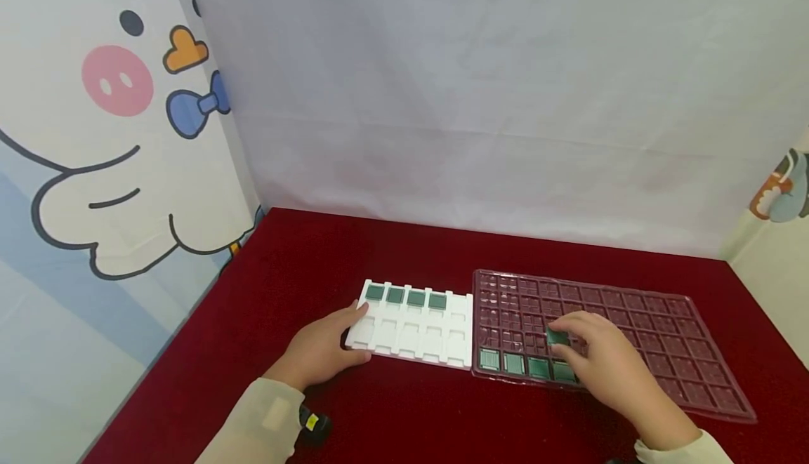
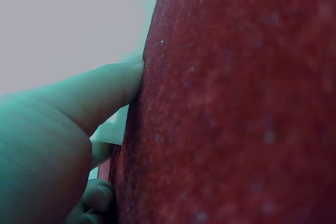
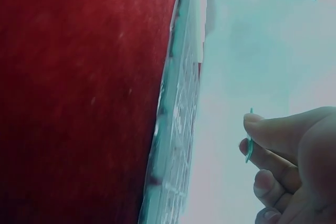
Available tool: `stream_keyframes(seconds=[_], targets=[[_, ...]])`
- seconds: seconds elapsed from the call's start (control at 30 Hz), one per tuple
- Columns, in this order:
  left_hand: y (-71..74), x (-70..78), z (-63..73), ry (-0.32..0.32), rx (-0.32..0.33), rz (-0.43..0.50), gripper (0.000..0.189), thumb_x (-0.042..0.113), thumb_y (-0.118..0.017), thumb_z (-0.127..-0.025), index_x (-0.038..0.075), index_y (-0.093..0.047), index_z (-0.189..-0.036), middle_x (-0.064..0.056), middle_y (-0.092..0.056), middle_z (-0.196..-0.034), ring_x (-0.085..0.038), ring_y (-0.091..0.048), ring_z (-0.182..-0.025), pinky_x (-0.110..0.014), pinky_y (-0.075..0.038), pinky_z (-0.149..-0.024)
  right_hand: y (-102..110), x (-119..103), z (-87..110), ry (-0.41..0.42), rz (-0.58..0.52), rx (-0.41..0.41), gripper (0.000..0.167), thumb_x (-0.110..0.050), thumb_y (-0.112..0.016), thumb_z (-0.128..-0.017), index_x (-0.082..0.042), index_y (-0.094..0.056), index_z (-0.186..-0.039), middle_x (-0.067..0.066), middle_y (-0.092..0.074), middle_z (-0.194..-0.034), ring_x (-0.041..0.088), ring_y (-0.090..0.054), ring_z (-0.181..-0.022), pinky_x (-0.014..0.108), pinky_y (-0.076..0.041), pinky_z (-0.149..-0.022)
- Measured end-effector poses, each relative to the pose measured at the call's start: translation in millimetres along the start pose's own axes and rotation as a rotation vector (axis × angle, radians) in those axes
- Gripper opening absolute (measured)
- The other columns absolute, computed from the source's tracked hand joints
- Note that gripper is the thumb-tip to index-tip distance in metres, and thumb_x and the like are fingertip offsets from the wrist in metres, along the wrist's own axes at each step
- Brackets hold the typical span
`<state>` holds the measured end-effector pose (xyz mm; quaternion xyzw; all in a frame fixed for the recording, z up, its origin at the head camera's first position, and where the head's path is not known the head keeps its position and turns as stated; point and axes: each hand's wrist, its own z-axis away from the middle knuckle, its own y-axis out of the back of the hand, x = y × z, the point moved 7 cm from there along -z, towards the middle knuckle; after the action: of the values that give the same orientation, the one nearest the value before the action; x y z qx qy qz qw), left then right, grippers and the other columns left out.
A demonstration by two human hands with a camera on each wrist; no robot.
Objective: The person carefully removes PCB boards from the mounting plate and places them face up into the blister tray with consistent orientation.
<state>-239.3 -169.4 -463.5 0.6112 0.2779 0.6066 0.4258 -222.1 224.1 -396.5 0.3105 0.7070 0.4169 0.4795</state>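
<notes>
My right hand (image 1: 603, 359) pinches a small green square chip (image 1: 557, 336) between thumb and fingers, above the clear plastic tray (image 1: 685, 352). In the right wrist view the chip (image 3: 249, 148) appears edge-on, held up off the tray. Several green chips (image 1: 538, 368) sit in the front row of that tray, the rightmost partly hidden by my hand. My left hand (image 1: 322, 348) holds the left end of a white tray (image 1: 404, 360), its thumb at the near corner. Along the white tray's back row lie several green chips (image 1: 416, 298); its front pockets hold none.
Both trays lie side by side on a red cloth-covered table (image 1: 392, 415). A pale curtain (image 1: 480, 99) hangs behind, and a cartoon-printed cloth (image 1: 126, 169) stands at the left. A dark cable (image 1: 258, 217) runs by the table's left back corner.
</notes>
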Motion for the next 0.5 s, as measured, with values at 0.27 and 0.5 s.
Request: stream_keyframes(seconds=[0.27,0.5], targets=[[0.5,0.0,-0.2,0.003,0.002,-0.005,0.085,0.033,-0.084,-0.086,0.019,-0.044,-0.159,-0.003,-0.039,-0.163,-0.027,-0.042,-0.145,-0.052,-0.038,-0.115,6,17,8.8,0.002,-0.004,-0.020,0.030,-0.010,-0.082,-0.089,-0.009,-0.075,-0.117,0.009,-0.069,-0.121,0.023,-0.064,-0.094,0.042,-0.055,-0.073],[-0.4,-0.9,-0.5,0.005,0.002,-0.004,0.085,0.034,-0.084,-0.086,0.019,-0.043,-0.159,-0.003,-0.039,-0.163,-0.027,-0.042,-0.145,-0.051,-0.037,-0.116,9,35,16.1,-0.030,-0.025,-0.043,0.029,-0.010,-0.082,-0.089,-0.009,-0.075,-0.117,0.006,-0.069,-0.117,0.011,-0.057,-0.083,0.031,-0.052,-0.066]])
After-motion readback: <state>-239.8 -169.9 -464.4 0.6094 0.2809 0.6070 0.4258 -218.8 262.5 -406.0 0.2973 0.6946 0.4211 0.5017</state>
